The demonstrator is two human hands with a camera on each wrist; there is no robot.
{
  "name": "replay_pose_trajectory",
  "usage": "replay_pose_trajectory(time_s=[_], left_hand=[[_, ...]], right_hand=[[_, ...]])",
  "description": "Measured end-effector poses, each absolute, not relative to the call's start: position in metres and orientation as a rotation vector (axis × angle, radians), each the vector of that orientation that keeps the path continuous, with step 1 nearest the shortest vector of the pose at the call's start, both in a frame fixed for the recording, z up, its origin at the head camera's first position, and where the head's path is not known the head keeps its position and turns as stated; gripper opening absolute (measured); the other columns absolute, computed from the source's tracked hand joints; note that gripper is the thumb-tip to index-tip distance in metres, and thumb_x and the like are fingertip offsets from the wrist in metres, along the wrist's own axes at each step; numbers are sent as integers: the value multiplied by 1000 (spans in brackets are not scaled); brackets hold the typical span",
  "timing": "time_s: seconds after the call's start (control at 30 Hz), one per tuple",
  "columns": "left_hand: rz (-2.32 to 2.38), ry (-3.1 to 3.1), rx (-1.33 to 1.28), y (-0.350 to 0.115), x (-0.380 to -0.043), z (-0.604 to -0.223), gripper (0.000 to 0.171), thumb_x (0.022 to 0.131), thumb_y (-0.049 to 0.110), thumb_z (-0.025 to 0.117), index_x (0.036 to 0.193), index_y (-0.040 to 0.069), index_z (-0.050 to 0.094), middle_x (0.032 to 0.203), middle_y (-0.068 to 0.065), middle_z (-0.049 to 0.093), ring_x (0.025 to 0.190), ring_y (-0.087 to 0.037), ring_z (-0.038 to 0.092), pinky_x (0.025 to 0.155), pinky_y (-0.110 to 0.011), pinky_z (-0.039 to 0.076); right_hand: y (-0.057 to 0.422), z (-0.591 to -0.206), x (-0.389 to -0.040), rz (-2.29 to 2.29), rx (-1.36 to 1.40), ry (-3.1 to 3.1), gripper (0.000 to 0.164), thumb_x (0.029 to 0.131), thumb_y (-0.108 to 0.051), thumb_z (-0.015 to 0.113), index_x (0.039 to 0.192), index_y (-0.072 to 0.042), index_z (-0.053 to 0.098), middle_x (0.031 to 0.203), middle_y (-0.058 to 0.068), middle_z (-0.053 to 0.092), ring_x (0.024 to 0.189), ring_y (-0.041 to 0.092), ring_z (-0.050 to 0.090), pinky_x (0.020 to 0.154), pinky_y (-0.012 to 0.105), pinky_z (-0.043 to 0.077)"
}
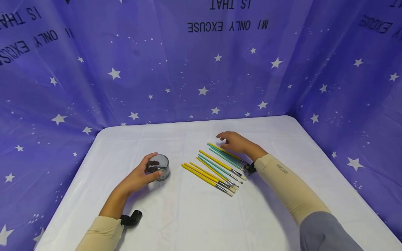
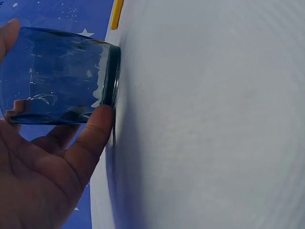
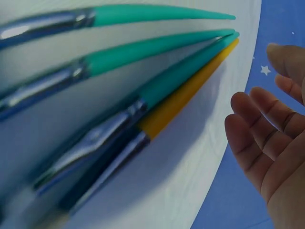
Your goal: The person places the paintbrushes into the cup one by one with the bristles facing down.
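left hand (image 1: 138, 179): thumb and fingers curled round the glass (image 1: 163, 162), which sits left of the brushes (image 1: 216, 161); whether its base touches the table (image 1: 204, 223) i cannot tell. right hand (image 1: 237, 142): fingers loosely bent, holding nothing, near the far handles. the glass should be rigid, slick, breakable, best held round its wall; the brushes light, stiff, best pinched mid-handle.

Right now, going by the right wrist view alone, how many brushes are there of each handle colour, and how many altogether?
Brushes with teal handles: 3
Brush with a yellow handle: 1
Total: 4
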State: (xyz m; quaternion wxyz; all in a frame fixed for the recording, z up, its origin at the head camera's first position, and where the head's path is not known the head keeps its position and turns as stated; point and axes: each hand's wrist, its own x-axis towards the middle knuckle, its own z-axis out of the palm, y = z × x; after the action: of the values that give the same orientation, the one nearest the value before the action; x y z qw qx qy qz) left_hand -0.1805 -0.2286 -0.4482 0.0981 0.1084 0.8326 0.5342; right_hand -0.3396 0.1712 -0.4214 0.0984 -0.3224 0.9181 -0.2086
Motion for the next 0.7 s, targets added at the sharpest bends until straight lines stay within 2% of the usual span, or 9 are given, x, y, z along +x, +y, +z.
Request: replay_pose_trajectory(time_s=[0.23, 0.43, 0.7], left_hand=[[1583, 2475, 342, -228, -181, -450, 79, 94, 26, 70, 155, 14, 21, 140, -25, 49, 131, -42, 45, 105, -58, 31], [1570, 2488, 346, -228, -182, -452, 78, 93, 28, 71, 154, 18, 24, 139, -23, 50, 130, -40, 47, 105, -57, 33], [1570, 2490, 328, -228, -181, -452, 78, 93, 28, 71, 155, 18, 23, 141, -24, 49, 132, -41, 45, 107, -60, 29]], right_hand=[[157, -422, -346, -570, -928, 2674, 42, 100, -10, 58, 142, -4, 52, 124, 16, 62, 107, 27, 60, 93, 45, 48], [148, -421, -352, -554, -904, 2644, 40, 101, -8, 55, 141, -5, 53, 123, 16, 62, 109, 28, 59, 95, 45, 47], [140, -423, -355, -591, -865, 2569, 39, 101, -8, 55, 140, -4, 53, 122, 15, 63, 112, 30, 59, 98, 45, 45]])
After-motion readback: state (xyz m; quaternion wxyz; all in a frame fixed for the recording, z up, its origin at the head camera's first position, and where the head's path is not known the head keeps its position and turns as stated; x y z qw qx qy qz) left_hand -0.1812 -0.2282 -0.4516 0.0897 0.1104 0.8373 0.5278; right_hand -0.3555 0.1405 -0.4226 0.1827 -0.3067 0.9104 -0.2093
